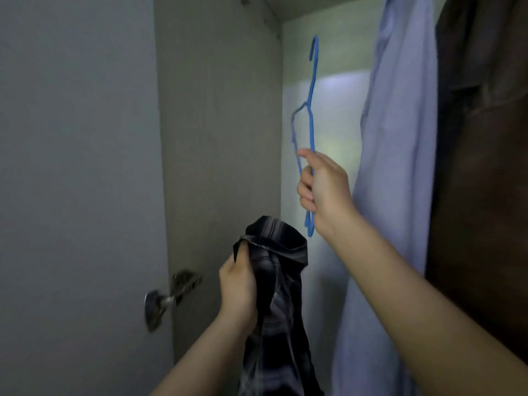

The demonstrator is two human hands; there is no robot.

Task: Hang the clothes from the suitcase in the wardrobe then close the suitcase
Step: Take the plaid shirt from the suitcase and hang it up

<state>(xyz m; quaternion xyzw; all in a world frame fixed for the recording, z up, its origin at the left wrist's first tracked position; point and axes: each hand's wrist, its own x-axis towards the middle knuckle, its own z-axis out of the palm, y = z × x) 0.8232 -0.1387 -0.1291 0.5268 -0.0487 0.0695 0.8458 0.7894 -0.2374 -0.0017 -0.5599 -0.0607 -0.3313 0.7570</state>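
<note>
two hands are raised in front of an open wardrobe. the fingers of the right hand (320, 190) are curled tight around the lower part of a thin blue plastic clothes hanger (310, 118), held edge-on and upright, its hook pointing up toward the top of the wardrobe; the hook does not appear to be resting on anything, though the rail itself is out of view. the fingers of the left hand (238, 284) are closed in a pinch on the upper edge of a dark shirt with pale stripes (274, 281), which hangs down limp from that grip, below and to the left of the hanger and not touching it.

further out, a pale blue shirt (397, 167) already hangs to the right of the hanger, and a dark brown garment (485, 138) hangs beyond that at the frame's right edge. to the left stands the grey wardrobe door (71, 167), open, with a metal hinge (168, 295) low on its inner edge. the suitcase is not in view.

the step in hand looks like dressing the hanger with the striped shirt. the next move probably calls for finding the collar opening, sliding one hanger arm into a shoulder, then the other, before lifting the hook to the rail.
</note>
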